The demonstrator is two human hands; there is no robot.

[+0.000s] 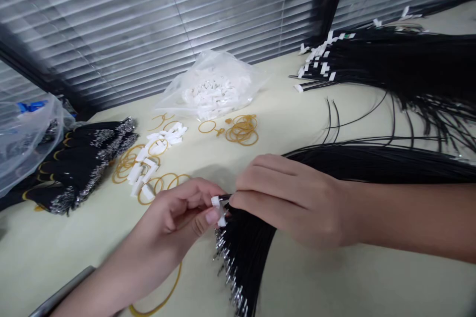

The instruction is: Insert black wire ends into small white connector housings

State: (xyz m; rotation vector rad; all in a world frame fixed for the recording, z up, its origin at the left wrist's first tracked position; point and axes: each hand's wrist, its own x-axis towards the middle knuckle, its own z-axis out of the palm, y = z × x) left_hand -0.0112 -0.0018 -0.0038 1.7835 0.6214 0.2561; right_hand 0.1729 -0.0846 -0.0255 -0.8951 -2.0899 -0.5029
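Note:
My left hand [186, 218] pinches a small white connector [219, 211] between thumb and fingers, near the middle of the head view. Just right of it, my right hand [293, 198] has its fingers closed on thin black wire [225, 197] that meets the connector's upper part. Under both hands lies a thick bundle of black wires [249, 242], its silvery metal terminals [230, 267] fanning down the left edge. More black wires run behind my right wrist toward the right side.
On the table [297, 282] lie loose white connectors [143, 173], yellow rubber bands [243, 130] and a clear bag of white connectors [219, 89]. Terminal-ended bundles [85, 163] sit left beside a plastic bag [26, 143]. Connector-ended wires [372, 59] lie back right, below window blinds.

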